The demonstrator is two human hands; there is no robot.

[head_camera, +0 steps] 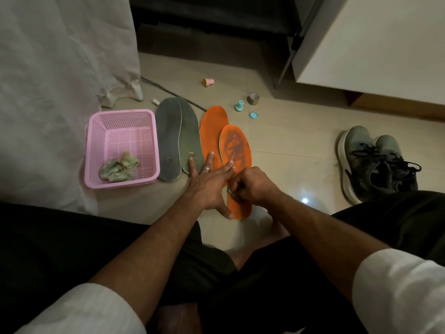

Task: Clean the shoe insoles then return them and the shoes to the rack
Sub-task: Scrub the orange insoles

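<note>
Two orange insoles lie on the tiled floor. The nearer one (237, 150) has a dark worn patch and overlaps the farther one (212, 126). Two grey insoles (179, 138) lie overlapped to their left. My left hand (209, 184) lies flat with spread fingers across the orange and grey insoles, thumb at the near orange heel. My right hand (250, 186) has curled fingers on the nearer orange insole's heel part; whether it holds something I cannot tell. A pair of grey-black sneakers (375, 162) sits to the right.
A pink plastic basket (96, 150) with crumpled used wipes (119, 167) stands left of the insoles. Small items lie beyond: a pink cap (208, 82), teal caps (240, 106), a tape roll (254, 99). White cloth hangs on the left, a white cabinet on the right. A cable runs behind.
</note>
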